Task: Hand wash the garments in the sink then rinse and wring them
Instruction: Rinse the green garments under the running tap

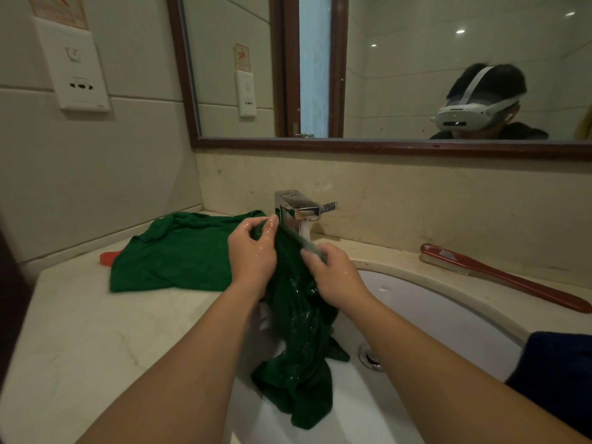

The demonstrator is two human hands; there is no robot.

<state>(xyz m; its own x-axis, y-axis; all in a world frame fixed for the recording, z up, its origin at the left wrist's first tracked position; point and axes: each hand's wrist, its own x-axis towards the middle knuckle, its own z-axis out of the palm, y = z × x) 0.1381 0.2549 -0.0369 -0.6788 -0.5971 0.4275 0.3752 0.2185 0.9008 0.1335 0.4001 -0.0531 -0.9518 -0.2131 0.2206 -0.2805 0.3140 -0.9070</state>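
- Head view: I log the left hand (251, 254) pinching the top edge of the wet green garment (298, 331), thumb against curled fingers, just in front of the faucet (298, 208).
- Right hand (334, 278) grips a taut fold of the same garment, fingers curled round it; hands near each other, not touching.
- Garment hangs from both hands into the left half of the sink (442, 312), its lower end bunched on the basin floor.
- Drain (370, 357) sits uncovered, right of the cloth, with bare basin around it.
- Second green garment (173, 251) lies spread on the counter (80, 331), left of the faucet; open counter in front of it.
- Red brush (499, 277) lies along the right rim.
- Blue cloth (554, 373) overlaps the sink's near-right edge.
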